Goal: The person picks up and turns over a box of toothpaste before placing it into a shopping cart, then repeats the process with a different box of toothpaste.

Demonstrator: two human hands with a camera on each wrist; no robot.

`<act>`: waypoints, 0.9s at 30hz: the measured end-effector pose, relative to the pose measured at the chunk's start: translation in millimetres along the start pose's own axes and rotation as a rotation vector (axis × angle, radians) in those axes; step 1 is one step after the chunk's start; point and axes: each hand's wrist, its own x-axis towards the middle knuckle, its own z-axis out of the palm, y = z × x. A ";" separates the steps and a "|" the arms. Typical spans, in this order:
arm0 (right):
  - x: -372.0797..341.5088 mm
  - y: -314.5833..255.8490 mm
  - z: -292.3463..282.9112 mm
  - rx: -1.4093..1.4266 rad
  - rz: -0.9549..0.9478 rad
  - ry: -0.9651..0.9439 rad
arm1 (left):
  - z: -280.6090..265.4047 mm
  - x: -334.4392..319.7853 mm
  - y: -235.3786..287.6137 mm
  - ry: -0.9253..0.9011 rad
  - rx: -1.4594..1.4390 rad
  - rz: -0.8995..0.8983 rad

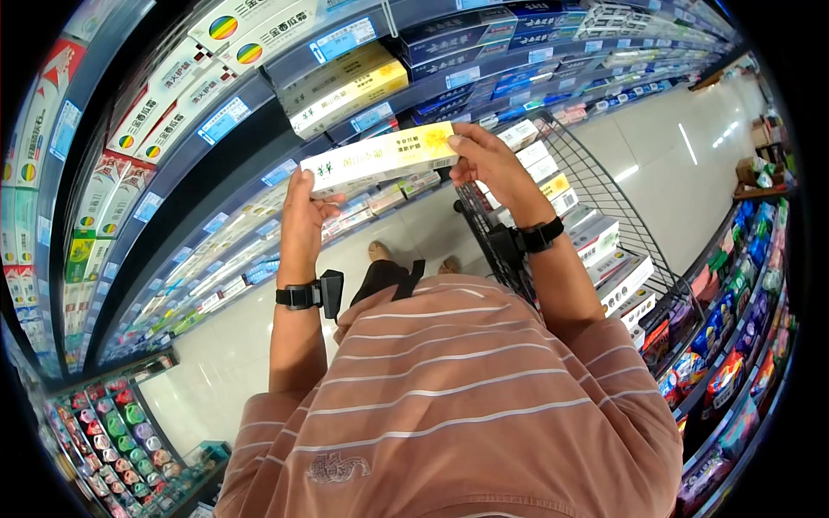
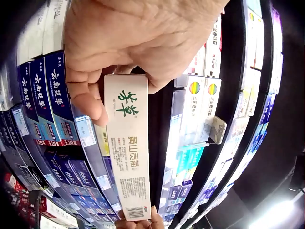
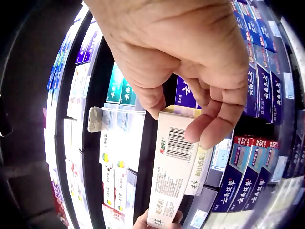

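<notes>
A long white and yellow toothpaste box point(image 1: 380, 160) is held level in front of the shelves, one end in each hand. My left hand point(image 1: 304, 216) pinches its left end between thumb and fingers. At the yellow right end, my right hand point(image 1: 499, 171) grips the box with the thumb on the printed front. The left wrist view shows a box side with green lettering and small print, and a barcode near the far end. In the right wrist view, the barcode point(image 3: 178, 143) lies just beside the right fingertips.
Similar yellow boxes point(image 1: 358, 95) stand on the shelf just behind, above blue price tags point(image 1: 373, 116). Dark blue boxes point(image 1: 458, 39) fill the shelf farther right. A wire shopping cart point(image 1: 635, 216) with several boxes stands by my right arm. Bagged goods point(image 1: 725, 380) line the right-hand shelf.
</notes>
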 end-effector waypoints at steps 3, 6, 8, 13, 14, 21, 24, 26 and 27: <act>1.9 -0.1 -1.2 -0.016 -0.023 -0.026 | -3.2 1.4 -0.2 -0.021 0.013 0.041; 3.9 -1.2 -2.6 -0.023 -0.038 -0.059 | -6.4 0.8 1.2 -0.051 0.020 0.058; 5.5 -1.8 -2.4 -0.023 -0.045 -0.061 | -6.7 1.0 1.8 -0.046 0.013 0.065; 9.0 0.0 -0.5 -0.021 -0.114 -0.070 | -6.2 -1.3 6.1 -0.063 -0.012 0.103; 10.7 0.3 -0.1 -0.019 -0.114 -0.080 | -9.2 -0.2 5.1 -0.055 0.004 0.092; 12.7 0.1 7.6 -0.027 -0.147 -0.125 | -20.6 2.9 2.6 -0.055 0.006 0.096; 17.0 -0.9 13.3 -0.007 -0.183 -0.111 | -28.4 11.0 2.6 -0.078 -0.007 0.109; 21.4 -2.5 17.1 0.016 -0.209 -0.111 | -30.7 13.3 6.3 -0.082 0.012 0.109; 23.2 -3.5 18.2 0.016 -0.206 -0.099 | -30.2 14.6 9.3 -0.091 0.020 0.117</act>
